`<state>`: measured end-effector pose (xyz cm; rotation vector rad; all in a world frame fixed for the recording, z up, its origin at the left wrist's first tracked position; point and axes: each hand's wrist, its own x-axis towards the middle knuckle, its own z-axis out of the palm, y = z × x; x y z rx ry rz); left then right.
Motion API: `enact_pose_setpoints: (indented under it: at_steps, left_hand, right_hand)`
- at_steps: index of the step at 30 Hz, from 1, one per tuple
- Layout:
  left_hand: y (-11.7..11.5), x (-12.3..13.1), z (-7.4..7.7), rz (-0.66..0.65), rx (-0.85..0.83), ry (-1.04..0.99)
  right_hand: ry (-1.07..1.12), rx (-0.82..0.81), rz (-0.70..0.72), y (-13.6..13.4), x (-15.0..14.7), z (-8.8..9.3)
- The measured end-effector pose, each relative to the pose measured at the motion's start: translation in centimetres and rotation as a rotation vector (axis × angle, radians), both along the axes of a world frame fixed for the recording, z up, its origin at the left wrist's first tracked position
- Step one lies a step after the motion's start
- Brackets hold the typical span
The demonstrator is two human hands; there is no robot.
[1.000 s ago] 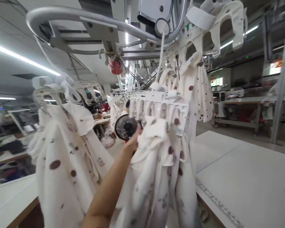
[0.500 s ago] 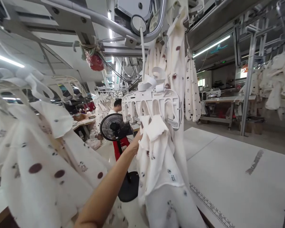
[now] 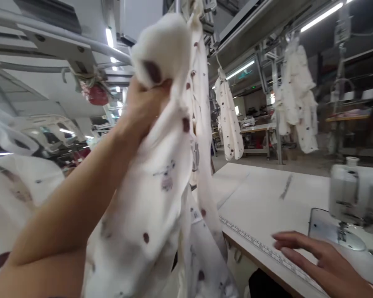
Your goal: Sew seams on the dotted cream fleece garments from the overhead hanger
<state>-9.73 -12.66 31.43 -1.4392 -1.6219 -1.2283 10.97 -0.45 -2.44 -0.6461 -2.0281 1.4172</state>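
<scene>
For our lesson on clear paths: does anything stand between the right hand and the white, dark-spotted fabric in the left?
Possibly: a long hanging length of white, dark-spotted cloth appears between the right hand and the fabric the left hand holds; its depth is unclear. Nothing else visible stands in between.

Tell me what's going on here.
A person's left hand grips a white spotted cloth, holding it up with the rest hanging below. The right hand holds nothing visible; it is at the near edge of the white table, close to a sewing machine. More spotted pieces hang beyond the table.
</scene>
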Motion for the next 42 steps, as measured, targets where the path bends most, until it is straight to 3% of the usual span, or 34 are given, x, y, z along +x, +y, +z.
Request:
enact_pose_setpoints:
  at_steps: [3,4,6,8,11,14,16,18,19,21,24,27,30,34,36,39,42]
  left_hand:
    - [4.6,5.0,-0.2,0.018,-0.211,0.506]
    - [5.9,6.7,-0.6,0.043,-0.278,0.607]
    - [7.3,9.8,-1.7,0.055,-0.392,0.659]
    - [7.4,12.0,-2.9,0.015,-0.489,0.62]
    - [5.9,11.8,-4.6,-0.077,-0.53,0.553]
    - [4.9,7.5,-7.9,-0.081,-0.607,0.42]
    - [5.2,3.7,-11.7,-0.001,-0.67,0.293]
    - [6.3,0.8,-16.8,0.107,-0.67,0.194]
    - [6.9,0.1,-19.4,0.055,-0.644,0.182]
    - [8.1,0.4,-24.3,-0.241,-0.668,0.117]
    - [9.5,3.8,-28.8,-0.603,-0.853,-0.099]
    - [10.5,7.0,-29.9,-0.73,-1.044,-0.293]
    - [11.3,7.8,-29.9,-0.804,-1.03,-0.368]
    - [11.8,7.3,-29.8,-0.898,-0.916,-0.303]
    - [11.9,7.3,-29.8,-0.893,-0.912,-0.269]
    - [11.9,7.4,-30.0,-0.798,-0.887,-0.325]
    - [11.7,7.5,-30.1,-0.778,-0.865,-0.365]
  right_hand:
    - [0.463,-0.176,0.439,-4.0,-0.5,9.1]
    - [0.596,-0.205,0.488,-4.5,-0.8,11.5]
    - [0.769,-0.269,0.337,-4.3,-1.6,14.7]
    - [0.781,-0.312,0.11,-3.2,-2.1,15.6]
    - [0.707,-0.326,-0.095,-1.7,-1.9,13.7]
    - [0.694,-0.488,-0.083,-1.1,-0.5,10.1]
    - [0.666,-0.661,-0.026,-1.1,0.8,7.6]
    - [0.589,-0.763,-0.011,-1.1,1.6,5.4]
    - [0.549,-0.78,-0.028,-1.2,1.8,4.4]
    - [0.51,-0.765,-0.084,-1.4,1.8,2.6]
    - [0.497,-0.662,-0.156,-2.0,1.3,0.6]
    - [0.44,-0.565,-0.267,-2.3,1.5,-0.8]
    - [0.304,-0.469,-0.324,-2.2,2.6,-1.4]
    - [0.046,-0.004,-0.53,-0.7,3.9,-0.5]
    - [0.004,0.179,-0.511,0.2,4.0,0.4]
    - [-0.048,0.224,-0.389,1.1,3.8,1.7]
    - [-0.121,0.14,-0.38,1.5,3.9,2.6]
